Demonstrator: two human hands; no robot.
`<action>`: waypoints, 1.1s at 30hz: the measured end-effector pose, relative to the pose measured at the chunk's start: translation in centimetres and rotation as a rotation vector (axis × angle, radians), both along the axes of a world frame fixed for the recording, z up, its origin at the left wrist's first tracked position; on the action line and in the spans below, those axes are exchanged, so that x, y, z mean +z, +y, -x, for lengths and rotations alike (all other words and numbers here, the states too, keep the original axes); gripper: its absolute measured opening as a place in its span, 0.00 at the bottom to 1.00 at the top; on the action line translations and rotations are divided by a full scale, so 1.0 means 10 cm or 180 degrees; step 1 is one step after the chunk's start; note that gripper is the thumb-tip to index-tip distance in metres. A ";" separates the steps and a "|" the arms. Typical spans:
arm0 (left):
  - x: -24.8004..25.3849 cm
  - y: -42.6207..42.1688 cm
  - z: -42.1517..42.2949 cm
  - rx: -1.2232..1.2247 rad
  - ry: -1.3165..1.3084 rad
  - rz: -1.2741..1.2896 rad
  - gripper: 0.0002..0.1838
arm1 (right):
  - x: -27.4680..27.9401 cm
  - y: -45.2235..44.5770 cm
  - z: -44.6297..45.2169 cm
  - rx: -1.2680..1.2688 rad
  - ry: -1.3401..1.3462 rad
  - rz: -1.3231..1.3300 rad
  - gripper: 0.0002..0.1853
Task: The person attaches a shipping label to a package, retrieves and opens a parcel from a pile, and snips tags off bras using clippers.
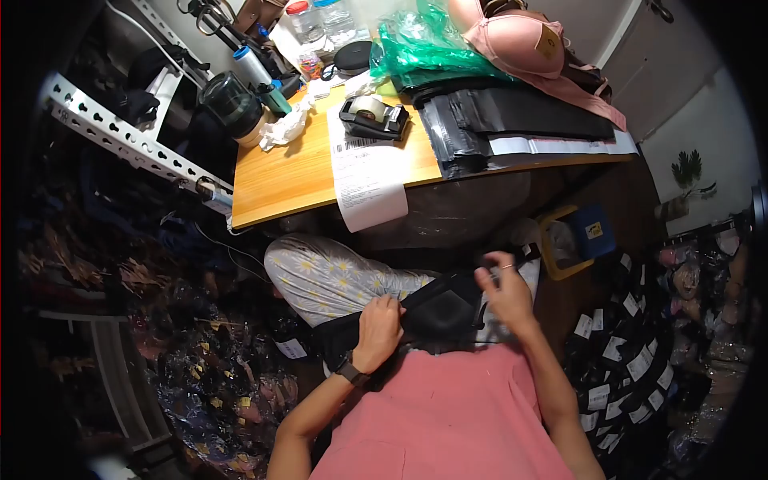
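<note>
A black bra [448,310] lies stretched across my lap, with one cup shape showing in its middle. My left hand [378,330], a dark watch on its wrist, presses curled fingers onto the bra's left part and grips its edge. Over the bra's right end, my right hand [506,294] is raised with thumb and forefinger apart and a ring on one finger. Its fingertips are slightly blurred, and nothing shows between them. A thin black strap hangs beside this hand.
A wooden desk [280,190] ahead carries a tape dispenser [374,118], a printed label sheet [368,180], black plastic mailers [528,112], green plastic [432,48] and a pink bra [520,44]. Bagged goods pile at left [216,384]; labelled black parcels [624,360] and a blue-yellow bin [588,232] stand right.
</note>
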State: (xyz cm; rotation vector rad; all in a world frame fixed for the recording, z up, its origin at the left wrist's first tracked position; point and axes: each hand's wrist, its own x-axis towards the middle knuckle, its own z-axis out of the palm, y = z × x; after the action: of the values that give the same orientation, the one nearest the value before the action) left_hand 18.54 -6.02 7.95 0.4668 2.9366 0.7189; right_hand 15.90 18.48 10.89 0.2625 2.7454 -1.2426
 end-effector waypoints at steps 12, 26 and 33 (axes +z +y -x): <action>-0.02 -0.28 0.10 0.0619 -0.0894 -0.1081 0.07 | -0.22 -0.75 -0.22 0.2128 -0.0336 0.0309 0.18; 0.13 0.11 0.83 0.0091 -0.0983 -0.0616 0.14 | -0.14 -0.51 -0.37 0.1762 -0.0392 0.0204 0.17; -0.58 0.66 1.22 -0.0929 -0.2968 -0.1407 0.16 | 0.19 -0.17 -0.40 0.0577 -0.0246 0.0349 0.22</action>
State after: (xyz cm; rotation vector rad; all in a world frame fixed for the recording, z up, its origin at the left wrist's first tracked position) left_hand 6.31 0.62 2.14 0.4150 1.8090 1.1456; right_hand 19.93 16.79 12.77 0.0485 2.5602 -1.2994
